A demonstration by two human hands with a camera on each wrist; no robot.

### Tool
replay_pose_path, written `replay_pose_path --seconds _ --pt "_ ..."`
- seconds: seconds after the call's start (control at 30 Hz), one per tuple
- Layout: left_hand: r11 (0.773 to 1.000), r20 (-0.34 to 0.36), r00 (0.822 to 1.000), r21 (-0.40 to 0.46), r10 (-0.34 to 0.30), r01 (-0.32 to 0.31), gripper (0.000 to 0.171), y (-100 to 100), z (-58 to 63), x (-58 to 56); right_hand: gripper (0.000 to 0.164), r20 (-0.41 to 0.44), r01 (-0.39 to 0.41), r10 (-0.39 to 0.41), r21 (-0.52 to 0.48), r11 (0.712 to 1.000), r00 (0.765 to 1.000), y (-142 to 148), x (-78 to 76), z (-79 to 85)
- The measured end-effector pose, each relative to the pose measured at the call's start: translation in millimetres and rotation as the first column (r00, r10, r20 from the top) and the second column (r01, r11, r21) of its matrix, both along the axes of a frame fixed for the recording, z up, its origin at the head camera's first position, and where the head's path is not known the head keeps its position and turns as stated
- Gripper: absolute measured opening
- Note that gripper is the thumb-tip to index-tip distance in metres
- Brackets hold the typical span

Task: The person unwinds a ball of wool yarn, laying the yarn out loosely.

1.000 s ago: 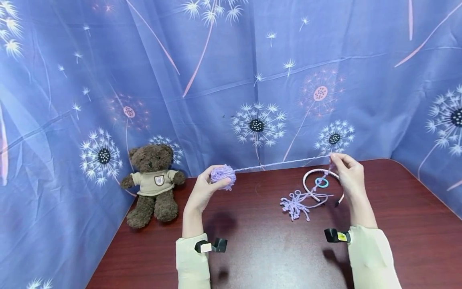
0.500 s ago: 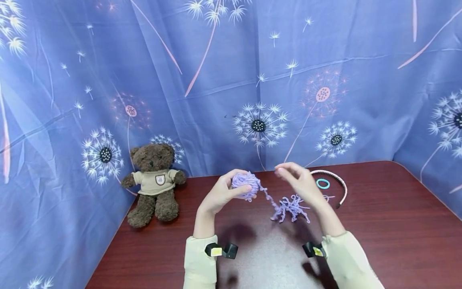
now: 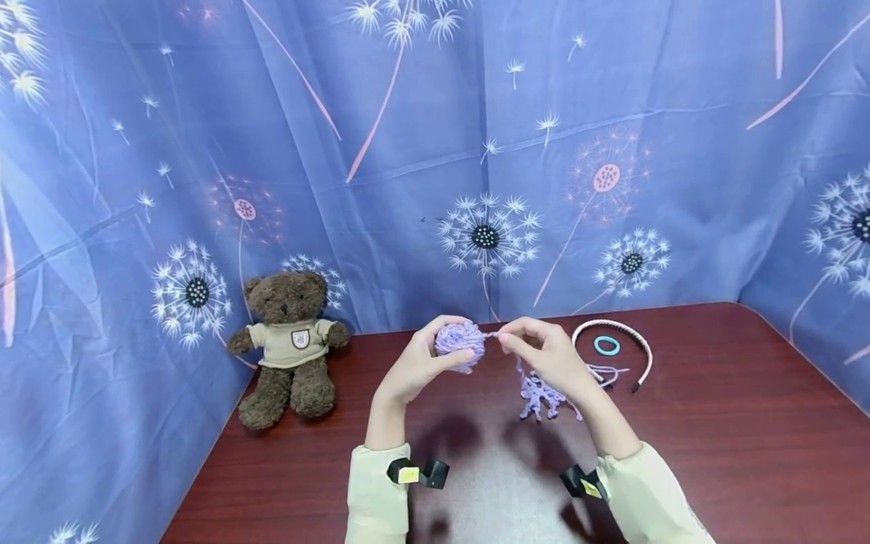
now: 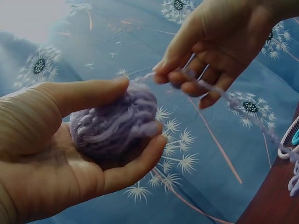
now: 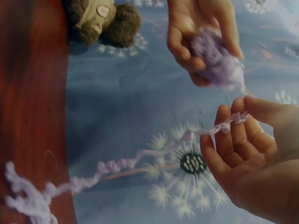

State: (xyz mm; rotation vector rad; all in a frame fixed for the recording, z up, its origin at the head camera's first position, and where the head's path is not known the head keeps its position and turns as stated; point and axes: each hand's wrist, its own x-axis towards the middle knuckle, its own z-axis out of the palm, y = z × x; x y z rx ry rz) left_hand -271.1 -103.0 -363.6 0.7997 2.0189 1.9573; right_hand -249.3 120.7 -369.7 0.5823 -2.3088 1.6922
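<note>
A small ball of lilac yarn (image 3: 459, 346) is held in my left hand (image 3: 416, 366), thumb on its near side and fingers curled around the far side. My right hand (image 3: 549, 355) pinches the yarn strand between thumb and forefinger, close to the ball's right side. From that pinch the strand runs back across the right fingers, as the right wrist view shows, and hangs down in loose kinks. Its tail ends in a curly lilac heap of yarn (image 3: 540, 397) on the table below the right hand.
On the brown table (image 3: 748, 408), a white headband (image 3: 646, 344) lies right of my right hand, with a turquoise ring (image 3: 606, 345) inside its curve. A brown teddy bear (image 3: 288, 347) in a beige shirt sits at the back left. A blue dandelion-print cloth (image 3: 408, 227) hangs behind.
The right hand has come left from the far right, so the strand stretched taut a second ago is now short. The left hand with the ball has shifted slightly right.
</note>
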Motion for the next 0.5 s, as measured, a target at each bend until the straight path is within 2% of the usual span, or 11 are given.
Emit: replay_pose_path --seconds 0.1,0.27,0.37,0.5 --pt "0.999 -0.023 0.999 -0.022 0.03 -0.03 0.048 -3.1 1.0 -0.5 0.018 -0.001 0.072 -0.072 0.003 0.997 0.997 12.0 -2.2 3.9" --pt "0.997 -0.033 0.998 -0.057 0.051 -0.052 0.048 -10.5 1.6 -1.1 0.018 0.056 0.179 -0.176 -0.055 0.982 0.983 38.1 -1.5 10.4" --pt "0.996 -0.034 0.998 -0.064 0.055 -0.057 0.048 -14.7 2.9 -0.8 0.008 0.076 0.23 -0.222 -0.117 0.966 0.972 55.5 -2.9 11.5" --pt "0.995 -0.025 0.997 -0.07 0.069 -0.071 0.05 -18.9 4.9 -0.9 0.013 0.092 0.262 -0.247 -0.246 0.933 0.965 78.3 -7.4 8.4"
